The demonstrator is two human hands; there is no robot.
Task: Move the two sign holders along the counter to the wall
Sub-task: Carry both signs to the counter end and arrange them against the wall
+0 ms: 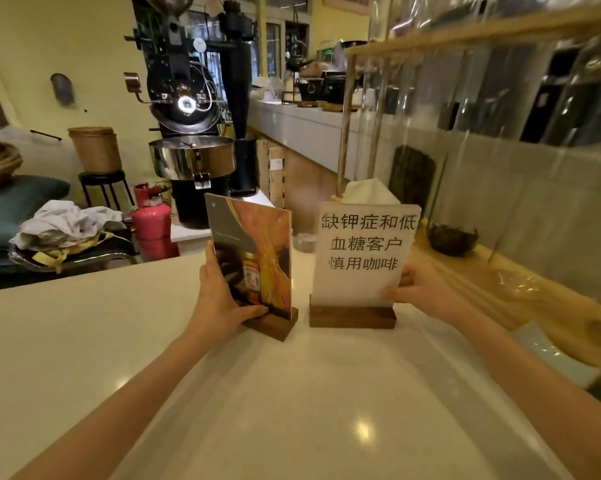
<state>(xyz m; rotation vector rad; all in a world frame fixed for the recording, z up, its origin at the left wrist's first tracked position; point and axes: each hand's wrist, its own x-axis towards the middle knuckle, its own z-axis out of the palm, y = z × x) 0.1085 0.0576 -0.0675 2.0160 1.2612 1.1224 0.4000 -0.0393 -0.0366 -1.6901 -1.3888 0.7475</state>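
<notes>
Two sign holders on dark wooden bases stand side by side on the pale counter [292,393]. The left sign holder [257,244] carries an orange picture of a bottle and is turned at an angle. My left hand [219,299] grips its left edge, thumb on the front near the base. The right sign holder [358,258] shows black Chinese characters on white paper and faces me. My right hand [416,289] holds its lower right edge, fingers behind the panel.
A wood-framed clear screen [465,98] rises along the counter's right side, with a dark bowl [453,239] behind it. Beyond the far counter edge stand a black coffee roaster [191,109], a red gas cylinder [152,220] and a stool with a basket [96,150].
</notes>
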